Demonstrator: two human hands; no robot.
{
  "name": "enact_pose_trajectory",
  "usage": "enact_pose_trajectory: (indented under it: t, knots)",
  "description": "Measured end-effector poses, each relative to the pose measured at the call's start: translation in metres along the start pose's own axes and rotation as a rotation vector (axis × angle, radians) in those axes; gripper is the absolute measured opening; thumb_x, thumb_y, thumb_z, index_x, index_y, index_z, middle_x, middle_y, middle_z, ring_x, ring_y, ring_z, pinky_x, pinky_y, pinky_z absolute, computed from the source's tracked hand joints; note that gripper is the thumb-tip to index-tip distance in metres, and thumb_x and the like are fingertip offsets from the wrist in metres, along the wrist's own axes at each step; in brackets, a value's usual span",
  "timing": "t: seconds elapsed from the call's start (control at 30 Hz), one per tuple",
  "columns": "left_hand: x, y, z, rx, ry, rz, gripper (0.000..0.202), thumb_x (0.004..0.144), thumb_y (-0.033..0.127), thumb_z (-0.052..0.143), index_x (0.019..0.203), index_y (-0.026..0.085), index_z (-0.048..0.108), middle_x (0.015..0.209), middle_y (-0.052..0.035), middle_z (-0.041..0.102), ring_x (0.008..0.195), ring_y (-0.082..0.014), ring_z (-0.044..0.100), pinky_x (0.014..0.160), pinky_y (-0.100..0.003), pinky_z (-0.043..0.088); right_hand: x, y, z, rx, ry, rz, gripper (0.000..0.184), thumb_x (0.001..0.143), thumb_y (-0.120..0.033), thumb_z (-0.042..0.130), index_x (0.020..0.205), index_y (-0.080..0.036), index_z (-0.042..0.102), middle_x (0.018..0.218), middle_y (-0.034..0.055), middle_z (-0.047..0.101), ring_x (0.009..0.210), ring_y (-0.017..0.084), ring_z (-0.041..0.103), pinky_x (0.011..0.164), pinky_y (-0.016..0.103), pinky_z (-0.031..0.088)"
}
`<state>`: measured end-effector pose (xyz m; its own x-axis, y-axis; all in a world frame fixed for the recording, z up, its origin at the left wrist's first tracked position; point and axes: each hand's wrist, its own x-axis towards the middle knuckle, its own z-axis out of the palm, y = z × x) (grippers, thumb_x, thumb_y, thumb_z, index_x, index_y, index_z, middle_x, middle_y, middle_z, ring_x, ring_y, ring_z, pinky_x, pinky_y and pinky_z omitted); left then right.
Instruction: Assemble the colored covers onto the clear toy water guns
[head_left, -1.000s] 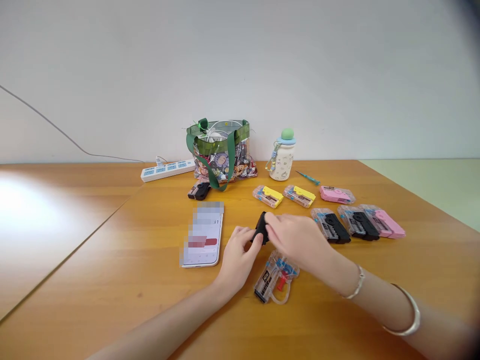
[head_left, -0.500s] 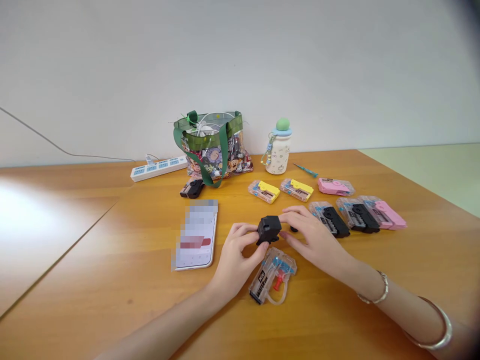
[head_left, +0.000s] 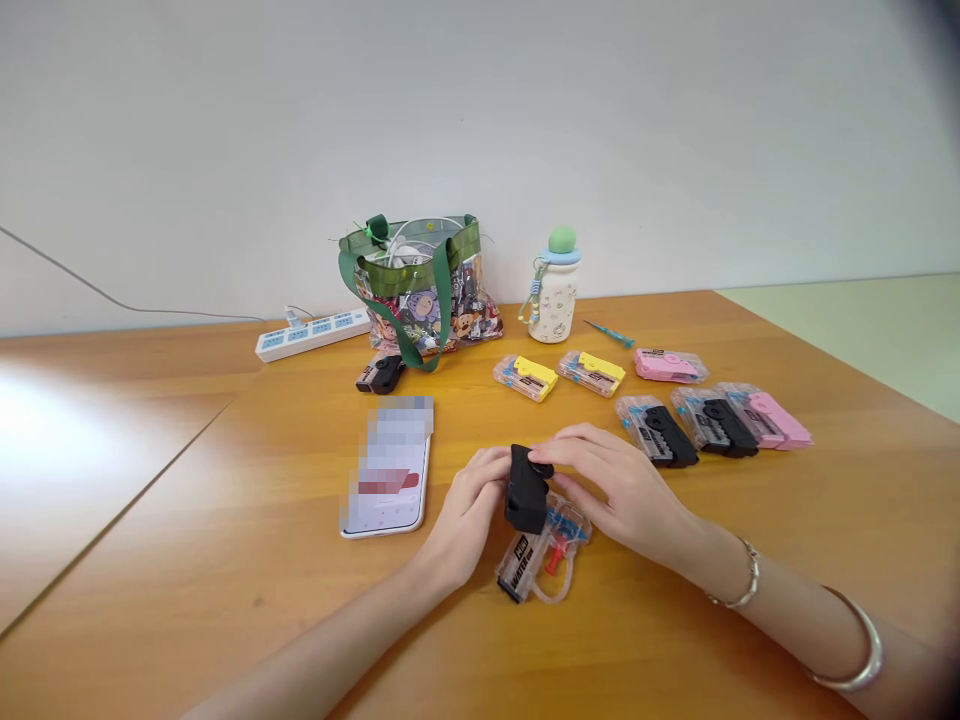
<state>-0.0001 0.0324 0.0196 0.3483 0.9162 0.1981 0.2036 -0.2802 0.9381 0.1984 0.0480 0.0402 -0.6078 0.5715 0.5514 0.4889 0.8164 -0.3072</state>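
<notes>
My left hand (head_left: 465, 510) and my right hand (head_left: 622, 490) meet at the middle of the wooden table (head_left: 225, 560). Together they pinch a small black plastic part (head_left: 525, 490), held upright just above a clear mini water gun (head_left: 541, 555) that lies on the table. My left fingers grip the part's left side. My right thumb and forefinger press on its top edge. Two bracelets circle my right wrist and forearm.
A phone (head_left: 388, 468) lies left of my hands. Behind are yellow (head_left: 526, 377), pink (head_left: 667, 365) and black (head_left: 660, 432) mini water guns, a green-trimmed bag (head_left: 416, 290), a small bottle (head_left: 556, 295), a power strip (head_left: 311, 333), a screwdriver (head_left: 609, 334) and another black piece (head_left: 381, 373).
The black part has turned from lying flat to upright and come down onto the clear water gun. My right hand moved left onto its top. The camera view drifted slightly.
</notes>
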Motion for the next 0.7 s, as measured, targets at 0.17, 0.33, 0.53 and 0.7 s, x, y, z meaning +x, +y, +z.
enact_pose_trajectory:
  t: [0.17,0.33,0.53,0.7]
  knots:
    - [0.001,0.002,0.002,-0.063,-0.004,-0.049,0.034,0.094,0.031,0.036,0.110,0.019,0.063,0.119,-0.0054,0.061,0.113,-0.0228,0.051,0.100,-0.033,0.036,0.000,-0.001,0.001,-0.075,0.009,-0.061,0.021,0.089,-0.015,0.050,0.109,-0.019,0.057,0.117,0.0064,0.065,0.101,0.019,0.056,0.086,0.035,0.049]
    - [0.002,0.008,0.005,-0.011,-0.042,-0.051,0.026,0.088,0.029,0.050,0.107,0.018,0.063,0.110,-0.0049,0.066,0.101,-0.0225,0.058,0.091,-0.030,0.042,0.001,-0.001,-0.001,-0.197,0.069,-0.067,0.014,0.086,-0.021,0.056,0.100,-0.017,0.058,0.104,0.0064,0.068,0.095,0.021,0.057,0.081,0.034,0.048]
    - [0.001,0.012,0.007,0.020,-0.030,-0.031,0.021,0.088,0.029,0.047,0.092,0.016,0.063,0.090,-0.0027,0.067,0.083,-0.0187,0.059,0.076,-0.024,0.044,0.002,-0.010,-0.004,-0.357,0.052,-0.040,0.012,0.084,-0.025,0.055,0.087,-0.015,0.059,0.081,0.0059,0.066,0.078,0.020,0.058,0.066,0.030,0.042]
    - [0.000,0.008,0.009,0.116,0.005,-0.023,0.019,0.083,0.025,0.046,0.069,0.016,0.054,0.069,-0.0001,0.057,0.066,-0.0147,0.049,0.063,-0.022,0.040,0.006,-0.020,0.005,-0.548,0.029,-0.078,0.015,0.080,-0.016,0.046,0.073,-0.016,0.059,0.063,0.0036,0.059,0.061,0.018,0.051,0.059,0.029,0.035]
